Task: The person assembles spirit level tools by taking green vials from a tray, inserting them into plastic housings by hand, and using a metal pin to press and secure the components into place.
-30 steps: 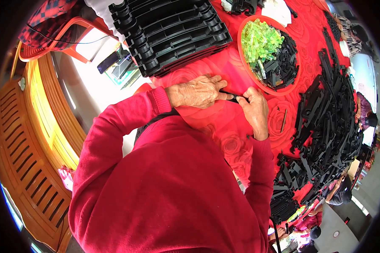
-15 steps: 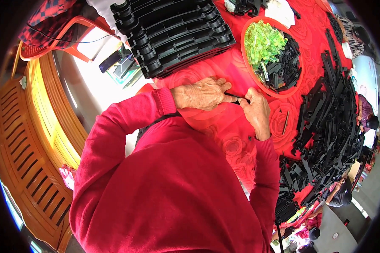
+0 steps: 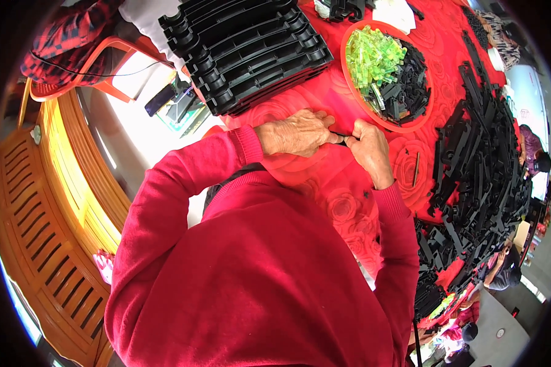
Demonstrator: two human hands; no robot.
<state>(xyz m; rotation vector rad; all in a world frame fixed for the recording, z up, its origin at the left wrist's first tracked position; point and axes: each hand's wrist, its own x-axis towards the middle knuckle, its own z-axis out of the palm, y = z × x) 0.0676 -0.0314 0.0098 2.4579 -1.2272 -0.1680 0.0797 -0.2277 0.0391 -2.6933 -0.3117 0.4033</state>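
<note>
My left hand point(image 3: 298, 132) is closed around one end of a thin black plastic part point(image 3: 343, 138), most of which its fingers hide. The other end is pinched by my right hand point(image 3: 370, 150), thumb and fingers pressed together. Both hands hold the part just above the red rose-patterned tablecloth point(image 3: 343, 208). Past them to the right stands an orange-rimmed basin point(image 3: 423, 127), with clear yellow-green plastic pieces point(image 3: 373, 58) on its left and small black pieces point(image 3: 407, 92) on its right.
A stack of black plastic trays point(image 3: 257, 55) stands beyond my left hand. Long black strips point(image 3: 480, 165) cover the right side in a big heap. A thin rod point(image 3: 417, 169) lies near my right hand. At left are an orange chair point(image 3: 113, 43) and a wooden bench point(image 3: 43, 238).
My right hand has turned slightly and edged nearer the left, the black part still between them. The whole view has shifted a little.
</note>
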